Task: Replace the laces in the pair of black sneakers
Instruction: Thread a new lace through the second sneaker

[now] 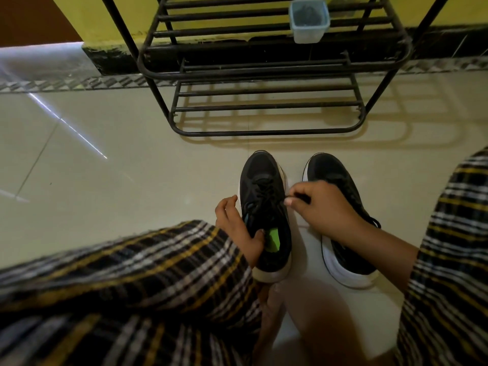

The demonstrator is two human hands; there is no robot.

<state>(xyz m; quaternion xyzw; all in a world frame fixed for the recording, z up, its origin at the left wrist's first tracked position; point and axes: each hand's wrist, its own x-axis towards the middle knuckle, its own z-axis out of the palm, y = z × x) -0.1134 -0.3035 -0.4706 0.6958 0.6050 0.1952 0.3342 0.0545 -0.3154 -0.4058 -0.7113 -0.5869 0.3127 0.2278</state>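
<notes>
Two black sneakers with white soles stand side by side on the tiled floor, toes pointing away from me. The left sneaker (264,186) has black laces and a green label inside its opening. My left hand (237,228) grips its left side, thumb hooked into the opening. My right hand (322,207) hovers over the gap between the shoes and pinches a black lace end (298,198) coming from the left sneaker. The right sneaker (340,233) lies partly hidden under my right hand and wrist; a black lace loop shows at its right side.
A black metal shoe rack (264,107) stands just beyond the sneakers against a yellow wall. A clear plastic tub (309,21) with dark contents sits on its upper shelf. My plaid-clothed knees (132,286) frame both sides. Pale tiles stretch out to the left.
</notes>
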